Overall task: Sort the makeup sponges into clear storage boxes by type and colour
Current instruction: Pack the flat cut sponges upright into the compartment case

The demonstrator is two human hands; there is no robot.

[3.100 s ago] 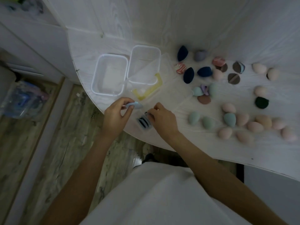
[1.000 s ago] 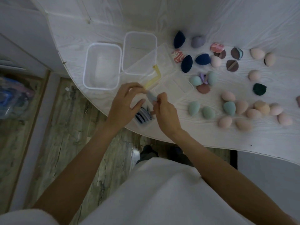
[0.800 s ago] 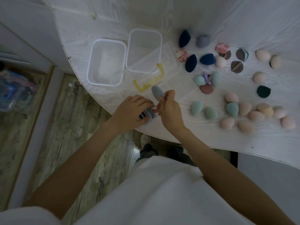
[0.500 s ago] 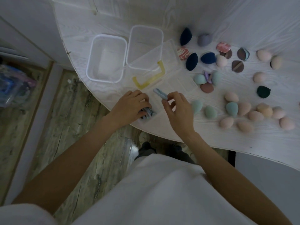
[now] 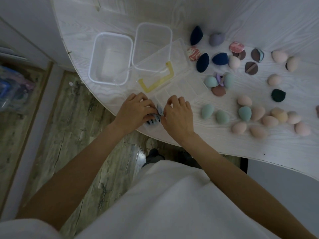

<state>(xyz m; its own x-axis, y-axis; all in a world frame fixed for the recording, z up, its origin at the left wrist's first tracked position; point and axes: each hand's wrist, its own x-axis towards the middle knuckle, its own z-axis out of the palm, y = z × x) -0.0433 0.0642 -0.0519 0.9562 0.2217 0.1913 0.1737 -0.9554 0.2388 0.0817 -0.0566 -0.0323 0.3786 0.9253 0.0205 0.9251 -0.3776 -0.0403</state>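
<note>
My right hand (image 5: 178, 114) pinches a flat grey-blue puff sponge (image 5: 160, 110) at the near table edge. My left hand (image 5: 134, 112) rests on a small clear case of flat dark and light puffs (image 5: 152, 121), touching the same puff. Two clear storage boxes (image 5: 110, 57) (image 5: 152, 47) stand open and hold nothing behind my hands. Many sponges lie loose to the right: navy teardrops (image 5: 202, 62), teal ones (image 5: 207, 110), and a cluster of pink ones (image 5: 257, 113).
A clear lid with yellow clips (image 5: 158, 81) lies flat between the boxes and my hands. The curved table edge (image 5: 107, 107) runs just left of my hands, with wood floor (image 5: 72, 128) below. A bag of items (image 5: 12, 90) lies on the floor at far left.
My right hand brought the grey-blue puff down from beside the lid to the small case. My left hand stayed on the case.
</note>
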